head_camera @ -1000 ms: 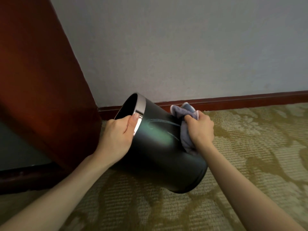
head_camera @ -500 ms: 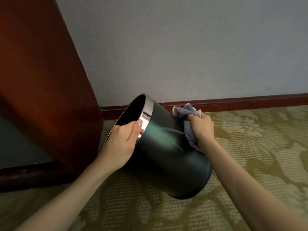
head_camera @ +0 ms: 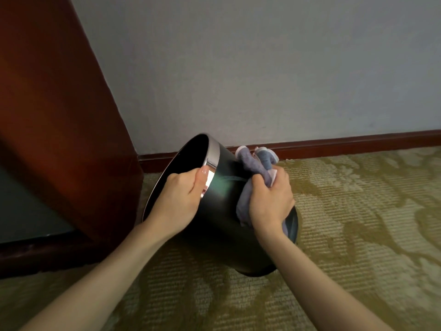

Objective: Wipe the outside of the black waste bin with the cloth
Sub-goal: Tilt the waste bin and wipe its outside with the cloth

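The round black waste bin with a silver metal rim [head_camera: 222,225] is tilted on the patterned green carpet [head_camera: 358,211], its base low and its mouth turned to the red-brown wooden cabinet [head_camera: 59,115] beside it. The left hand [head_camera: 179,199] grips the bin's rim, thumb over the silver band; the other fingers are hidden. The right hand [head_camera: 269,199] has its fingers curled round the bunched grey-blue cloth [head_camera: 250,161] and presses it on the bin's upper wall. The bin seems light, stiff and smooth, probably slippery; I judge the rim the safest hold. The cloth is soft.
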Demonstrator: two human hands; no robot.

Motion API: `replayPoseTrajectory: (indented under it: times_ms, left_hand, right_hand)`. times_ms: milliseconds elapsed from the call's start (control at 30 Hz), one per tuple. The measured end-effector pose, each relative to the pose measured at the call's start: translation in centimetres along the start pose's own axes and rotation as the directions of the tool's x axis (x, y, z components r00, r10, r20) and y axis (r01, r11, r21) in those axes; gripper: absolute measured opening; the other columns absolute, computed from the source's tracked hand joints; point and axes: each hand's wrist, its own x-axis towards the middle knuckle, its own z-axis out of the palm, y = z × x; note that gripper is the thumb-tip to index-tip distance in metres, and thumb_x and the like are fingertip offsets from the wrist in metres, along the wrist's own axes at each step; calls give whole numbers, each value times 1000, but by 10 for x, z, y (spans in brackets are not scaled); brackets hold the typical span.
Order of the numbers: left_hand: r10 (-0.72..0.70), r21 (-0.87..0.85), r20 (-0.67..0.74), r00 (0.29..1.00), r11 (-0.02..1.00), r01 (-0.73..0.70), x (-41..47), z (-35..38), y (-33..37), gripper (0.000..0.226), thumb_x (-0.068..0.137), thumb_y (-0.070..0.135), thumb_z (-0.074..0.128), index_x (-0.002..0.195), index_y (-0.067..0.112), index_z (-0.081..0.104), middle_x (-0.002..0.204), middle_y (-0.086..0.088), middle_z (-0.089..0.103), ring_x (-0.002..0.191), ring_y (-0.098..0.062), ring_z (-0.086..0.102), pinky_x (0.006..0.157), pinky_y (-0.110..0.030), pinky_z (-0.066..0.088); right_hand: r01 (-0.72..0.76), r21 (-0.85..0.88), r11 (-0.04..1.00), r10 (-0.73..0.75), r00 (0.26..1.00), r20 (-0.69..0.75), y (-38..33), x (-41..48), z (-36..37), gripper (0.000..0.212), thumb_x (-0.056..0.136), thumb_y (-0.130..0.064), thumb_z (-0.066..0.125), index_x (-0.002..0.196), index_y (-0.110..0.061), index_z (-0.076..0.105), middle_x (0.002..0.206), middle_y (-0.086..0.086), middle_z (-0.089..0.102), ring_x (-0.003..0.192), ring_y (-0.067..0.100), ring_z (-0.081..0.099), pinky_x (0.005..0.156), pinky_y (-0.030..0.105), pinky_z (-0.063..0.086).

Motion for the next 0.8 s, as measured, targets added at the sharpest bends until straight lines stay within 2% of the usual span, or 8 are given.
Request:
replayPoseTrajectory:
  times_ms: [100,167,300,433,500,567,667,800]
  left_hand:
    - [-6,-39,15,1000,999,7,-7,4,3,52,97,33,28,72,-2,57,64,-18,60,58,-29,58,57,-51,43]
    - [-4,-37,16,1000,999,4,-11,5,6,52,96,34,28,71,-2,56,62,-17,58,55,-26,57,55,-49,43]
    - [16,-53,8,1000,998,-15,-21,5,7,46,97,31,31,64,7,53,51,-3,51,46,-16,51,44,-33,38]
    - [19,-122,51,999,992,-13,-28,6,5,45,98,35,31,69,10,56,55,-2,56,49,-16,55,44,-28,41]
    - [23,-146,68,997,989,-13,-30,7,4,47,97,38,30,71,10,57,57,-5,57,49,-18,55,44,-29,42]
    - [20,-153,78,997,988,-8,-30,7,3,48,97,40,29,73,10,58,58,-7,58,49,-16,55,44,-28,42]
    - [8,-138,66,998,990,1,-27,5,1,47,98,39,30,71,11,57,53,-5,53,44,-13,51,43,-22,37]
    - [-5,-110,38,999,994,9,-20,3,1,49,97,39,29,69,8,55,56,-9,55,48,-19,53,51,-43,42]
  right_hand:
    - [8,27,1000,-10,999,52,1,10,-5,12,80,-22,53,78,-11,53,86,10,63,85,32,57,88,55,42]
    - [10,17,1000,-12,994,109,-2,18,-6,14,79,-24,53,71,-13,49,79,9,62,81,33,57,86,57,44]
    - [-27,-44,999,38,959,279,-8,40,-3,17,76,-32,50,81,-17,57,89,9,67,91,33,61,90,53,45]
    - [-51,-96,994,87,906,415,-10,64,2,16,80,-29,51,82,-15,60,95,12,68,94,33,61,83,40,48]
    - [-60,-116,991,107,885,453,-10,73,4,17,83,-29,52,82,-14,60,92,9,66,94,31,60,76,33,42]
    - [-57,-153,987,123,876,466,-11,76,8,18,84,-30,50,86,-16,61,94,8,64,97,32,58,76,32,39]
    - [-36,-173,984,112,886,450,-12,71,12,28,82,-32,48,99,-17,63,106,11,66,102,34,58,86,40,45]
    - [-63,-117,991,101,930,353,-19,52,13,35,81,-32,46,111,-21,62,110,8,67,103,32,59,92,45,47]
